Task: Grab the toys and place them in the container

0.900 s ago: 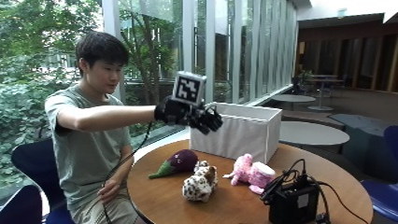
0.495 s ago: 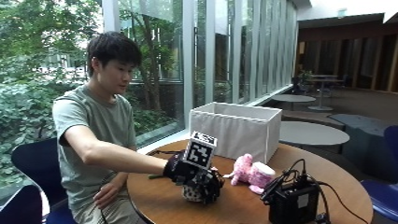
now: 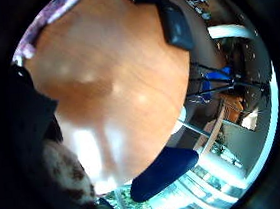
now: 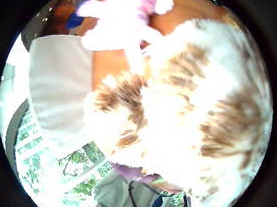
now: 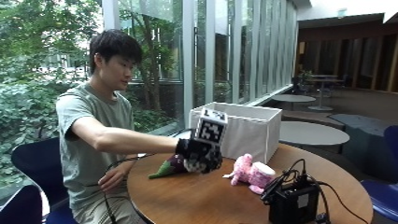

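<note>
Gloved right hand (image 5: 200, 156) above the round wooden table (image 5: 205, 200), fingers curled round the white-and-brown spotted plush toy (image 4: 196, 122).

Toy is off the tabletop in the hand's grip; in the outside view only a bit of its fur shows under the glove, while it fills the thumb-side palm view and a patch of it sits at the edge of the little-finger-side one. Hand is in front of the white fabric container (image 5: 245, 128), which stands at the table's far edge by the window. Purple eggplant toy (image 5: 167, 167) lies on the table just behind the hand, on the person's side. Pink plush toy (image 5: 250, 173) lies on the table between the hand and the black box with cables (image 5: 292, 203), near the container's front. Bare hand rests by the person's lap.
</note>
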{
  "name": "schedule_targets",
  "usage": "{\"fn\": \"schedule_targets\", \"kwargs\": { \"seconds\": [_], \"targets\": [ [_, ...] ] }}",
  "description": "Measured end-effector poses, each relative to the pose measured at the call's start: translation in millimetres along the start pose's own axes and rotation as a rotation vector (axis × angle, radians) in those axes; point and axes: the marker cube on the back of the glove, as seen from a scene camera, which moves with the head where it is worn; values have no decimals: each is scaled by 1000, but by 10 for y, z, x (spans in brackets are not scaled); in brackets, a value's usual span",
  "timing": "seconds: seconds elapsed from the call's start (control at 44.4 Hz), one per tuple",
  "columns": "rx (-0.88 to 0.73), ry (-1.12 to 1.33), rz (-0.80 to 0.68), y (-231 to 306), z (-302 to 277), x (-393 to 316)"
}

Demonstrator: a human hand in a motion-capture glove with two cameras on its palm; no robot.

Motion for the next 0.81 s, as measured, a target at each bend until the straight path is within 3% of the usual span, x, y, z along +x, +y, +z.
{"fn": "schedule_targets", "kwargs": {
  "seconds": [0.045, 0.135, 0.27, 0.405, 0.652, 0.81],
  "targets": [
    [25, -24, 12, 21, -373, -10],
    [140, -32, 104, 56, -1139, -670],
    [219, 207, -196, 262, -1754, -1595],
    [342, 236, -250, 244, -2206, -2439],
    [389, 205, -434, -93, -2069, -3717],
    [281, 244, -509, -369, -1543, -4449]
  ]
}}
